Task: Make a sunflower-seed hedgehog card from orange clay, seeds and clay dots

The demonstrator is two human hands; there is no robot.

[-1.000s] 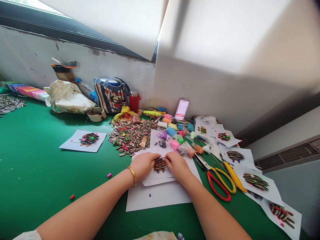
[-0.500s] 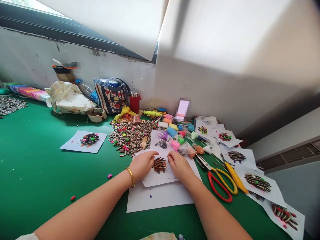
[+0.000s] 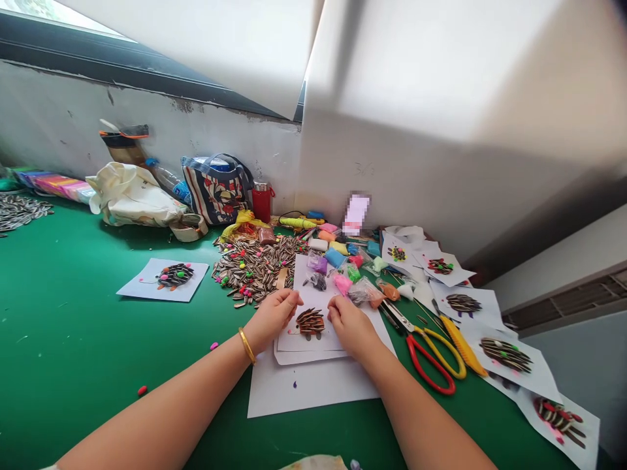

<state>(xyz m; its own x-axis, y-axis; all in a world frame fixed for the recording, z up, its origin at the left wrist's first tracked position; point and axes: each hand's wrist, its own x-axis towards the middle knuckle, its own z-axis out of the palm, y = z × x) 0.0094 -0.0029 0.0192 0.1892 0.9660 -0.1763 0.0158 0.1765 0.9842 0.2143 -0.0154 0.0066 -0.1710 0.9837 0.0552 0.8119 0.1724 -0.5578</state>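
Note:
A hedgehog figure of striped seeds, with an orange-brown patch and dark feet, lies on white paper in front of me. My left hand is at the figure's upper left, its fingers curled together at the paper. On the right side, my right hand has its fingertips pressed together beside the figure. Whatever either hand may hold is too small or hidden to make out. Beyond the hands are bagged lumps of coloured clay and a pile of striped seeds.
Red-and-yellow scissors and a yellow cutter lie on the right. Several seed-hedgehog cards line the right edge. Another card lies left. Bags and a red bottle stand along the wall.
My left hand has moved slightly left and toward the upper left of the figure, uncovering more of its front with the pink nose. My right hand has hardly moved.

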